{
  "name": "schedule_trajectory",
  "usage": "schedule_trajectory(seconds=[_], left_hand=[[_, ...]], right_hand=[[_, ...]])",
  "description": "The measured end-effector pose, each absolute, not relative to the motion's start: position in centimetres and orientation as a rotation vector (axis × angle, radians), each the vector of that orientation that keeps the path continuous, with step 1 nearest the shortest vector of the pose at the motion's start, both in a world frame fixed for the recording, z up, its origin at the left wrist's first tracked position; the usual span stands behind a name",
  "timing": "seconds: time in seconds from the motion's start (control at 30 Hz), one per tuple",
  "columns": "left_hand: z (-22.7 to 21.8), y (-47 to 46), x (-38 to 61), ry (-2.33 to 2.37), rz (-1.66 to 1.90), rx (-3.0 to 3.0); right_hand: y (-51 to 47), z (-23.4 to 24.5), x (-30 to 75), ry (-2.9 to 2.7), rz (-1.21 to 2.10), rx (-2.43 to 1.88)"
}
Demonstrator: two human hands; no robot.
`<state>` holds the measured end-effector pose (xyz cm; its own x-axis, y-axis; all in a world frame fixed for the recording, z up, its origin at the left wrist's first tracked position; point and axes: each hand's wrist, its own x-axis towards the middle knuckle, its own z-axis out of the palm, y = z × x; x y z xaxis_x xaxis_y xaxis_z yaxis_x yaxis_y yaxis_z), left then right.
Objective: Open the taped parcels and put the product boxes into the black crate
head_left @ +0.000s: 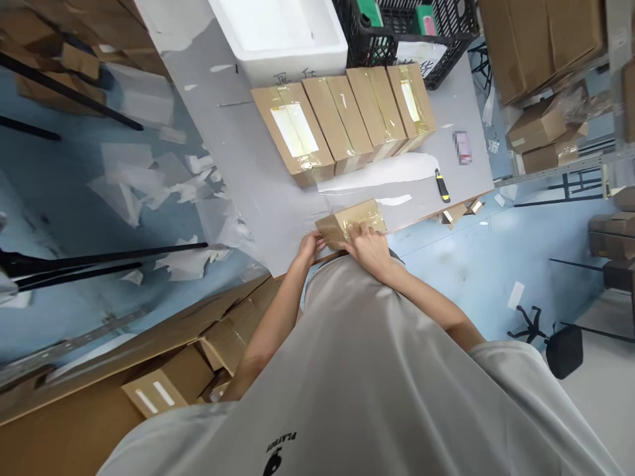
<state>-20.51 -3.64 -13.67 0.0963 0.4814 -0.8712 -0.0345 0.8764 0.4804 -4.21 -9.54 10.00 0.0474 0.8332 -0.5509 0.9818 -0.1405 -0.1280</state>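
Observation:
A small cardboard box (350,217) with clear tape lies at the near edge of the table, close against my body. My left hand (311,246) has its fingers curled at the box's left end. Across the taped near side of the same box, my right hand (371,250) grips with bent fingers. Part of the box is hidden under that hand. To the right on the table lies a black and yellow utility knife (442,186), apart from both hands. White backing paper (391,170) is spread just beyond the box.
Several taped cardboard boxes (337,122) stand in a row further back. Behind them are a white foam box (292,63) and a black plastic crate (441,66). Paper scraps (133,178) litter the blue floor at left. A large open carton (74,423) stands at lower left.

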Motion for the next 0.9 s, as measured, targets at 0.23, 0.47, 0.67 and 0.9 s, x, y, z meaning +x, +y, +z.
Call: schedule_trajectory(seconds=[0.23,0.47,0.67,0.9], left_hand=[[-13.5,-1.7,-17.9,1.339,0.444,0.407],[-11.5,-1.9,-17.3,1.257,0.577,0.739],[-10.6,-3.7,-14.9,1.361,0.505,0.958],[-10.9,-5.2,-14.0,1.527,0.369,0.887]], right_hand=[[-12.0,6.8,1.0,1.869,-0.788,2.403],[-15.0,1.0,11.9,1.933,-0.884,2.762],[-14.1,-5.4,16.9,1.730,-1.194,2.746],[-13.3,-9.3,20.0,1.787,-1.463,2.507]])
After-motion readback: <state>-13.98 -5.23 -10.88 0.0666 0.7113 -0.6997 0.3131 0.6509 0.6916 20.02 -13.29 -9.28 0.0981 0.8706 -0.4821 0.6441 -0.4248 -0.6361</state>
